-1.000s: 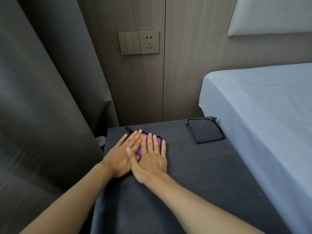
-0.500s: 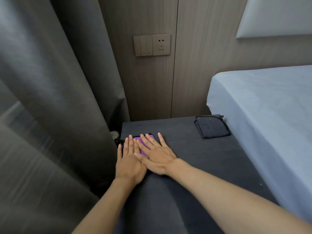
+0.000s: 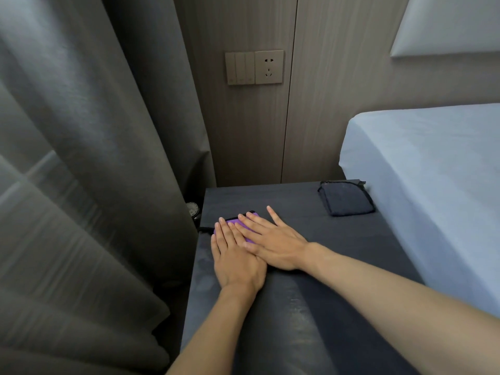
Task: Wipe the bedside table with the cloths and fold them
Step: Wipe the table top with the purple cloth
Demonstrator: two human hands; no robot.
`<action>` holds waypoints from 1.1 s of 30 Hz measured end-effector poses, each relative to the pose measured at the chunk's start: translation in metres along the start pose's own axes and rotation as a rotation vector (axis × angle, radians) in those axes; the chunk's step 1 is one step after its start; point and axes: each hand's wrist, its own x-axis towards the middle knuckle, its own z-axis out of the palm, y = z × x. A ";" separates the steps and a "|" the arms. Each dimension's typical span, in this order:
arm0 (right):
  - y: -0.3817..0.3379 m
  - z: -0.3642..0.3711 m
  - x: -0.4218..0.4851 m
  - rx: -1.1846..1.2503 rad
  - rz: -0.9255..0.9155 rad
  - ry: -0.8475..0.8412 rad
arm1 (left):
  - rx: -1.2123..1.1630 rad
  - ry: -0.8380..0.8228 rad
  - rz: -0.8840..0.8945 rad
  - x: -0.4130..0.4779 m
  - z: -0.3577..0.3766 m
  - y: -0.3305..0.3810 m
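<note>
Purple cloth lay near left edge of bedside table, mostly hidden under both hands. Left hand and right hand lay flat with fingers straight, pressing down and gripping nothing; right fingers overlapped left.

Cloth judged light, soft, limp and likely to slide on table cover. Best taken by pinching free corner or black-trimmed far edge. Far edge slanted toward far right; long axis couldn't be told.

Dark cloth sat folded, roughly square, at far right corner beside bed.

dark bedside table — purple cloth near its left edge, folded dark cloth far right
</note>
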 end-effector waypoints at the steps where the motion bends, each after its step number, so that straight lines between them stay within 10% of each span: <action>1: 0.002 -0.002 -0.003 -0.005 -0.008 -0.007 | 0.001 0.004 -0.016 -0.002 0.001 0.005; 33: 0.103 -0.008 -0.169 0.013 0.328 0.007 | -0.069 0.020 0.262 -0.049 0.046 0.173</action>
